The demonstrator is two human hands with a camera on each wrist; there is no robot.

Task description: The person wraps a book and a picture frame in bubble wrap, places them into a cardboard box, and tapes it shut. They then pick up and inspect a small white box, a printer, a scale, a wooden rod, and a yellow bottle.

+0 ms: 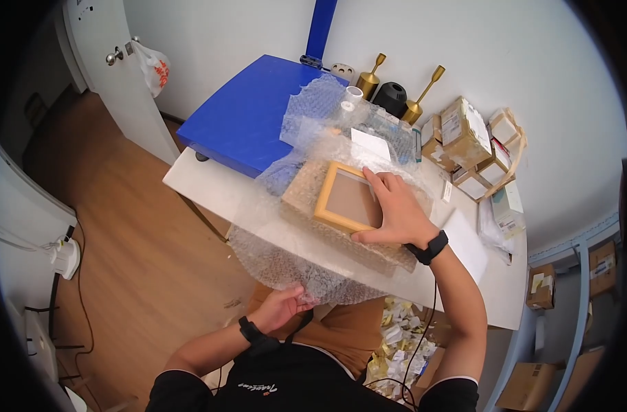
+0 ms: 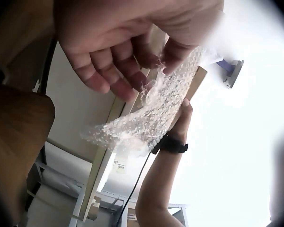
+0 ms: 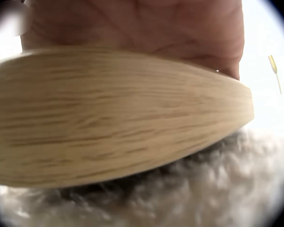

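A light wooden picture frame [image 1: 337,198] lies on a sheet of bubble wrap [image 1: 275,264] spread over a cardboard piece on the table. My right hand [image 1: 398,211] spans the frame's right end, fingers at the far edge and thumb at the near one, gripping it. In the right wrist view, the frame's wood-grained side [image 3: 118,116] sits close over blurred bubble wrap [image 3: 217,184]. Down at the table's front edge, my left hand [image 1: 280,309] pinches the near end of the wrap. The left wrist view shows that wrap [image 2: 151,111] hanging from thumb and fingertips.
Left of the wrap stands a blue platform scale [image 1: 238,110]. Gold candle holders [image 1: 413,110] and a black object [image 1: 390,98] line the wall. Small cardboard boxes [image 1: 464,134] are stacked at the right. Under the table, paper scraps [image 1: 399,336] fill a box.
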